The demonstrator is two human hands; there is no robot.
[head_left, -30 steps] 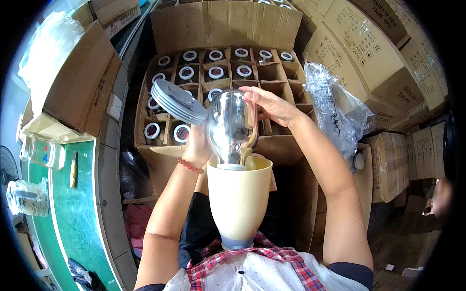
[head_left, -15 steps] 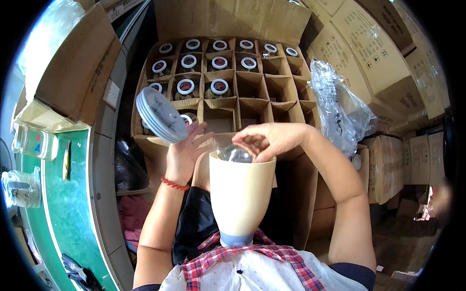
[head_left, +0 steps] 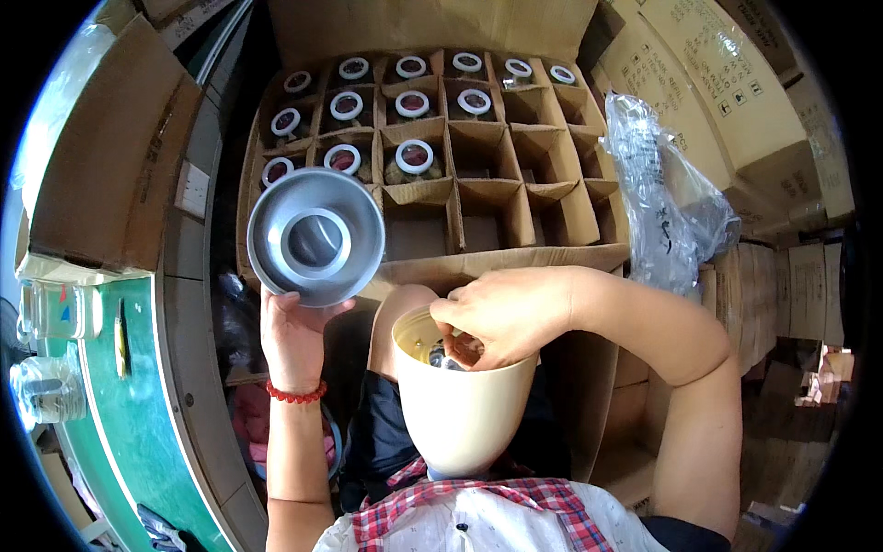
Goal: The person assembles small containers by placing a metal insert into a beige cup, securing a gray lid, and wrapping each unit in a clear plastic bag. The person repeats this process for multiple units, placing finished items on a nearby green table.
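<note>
My left hand (head_left: 292,336) holds up a grey round lid (head_left: 315,237) with a raised ring in its middle. A cream plastic housing (head_left: 463,414), shaped like a tapered cup, stands against my chest. My right hand (head_left: 501,313) reaches over its rim, fingers inside on a clear glass jar (head_left: 441,354) that sits almost wholly within it. Only the jar's top edge shows.
A cardboard box with dividers (head_left: 478,198) stands ahead; its left and back cells hold several jars with white-ringed tops (head_left: 414,156). A crumpled clear plastic bag (head_left: 667,207) lies at the right. Stacked cartons (head_left: 727,83) surround it. A green conveyor (head_left: 120,414) runs on the left.
The glass jar went down from above the cream housing into it under my right hand. My left hand lifted the grey lid and turned it to face me.
</note>
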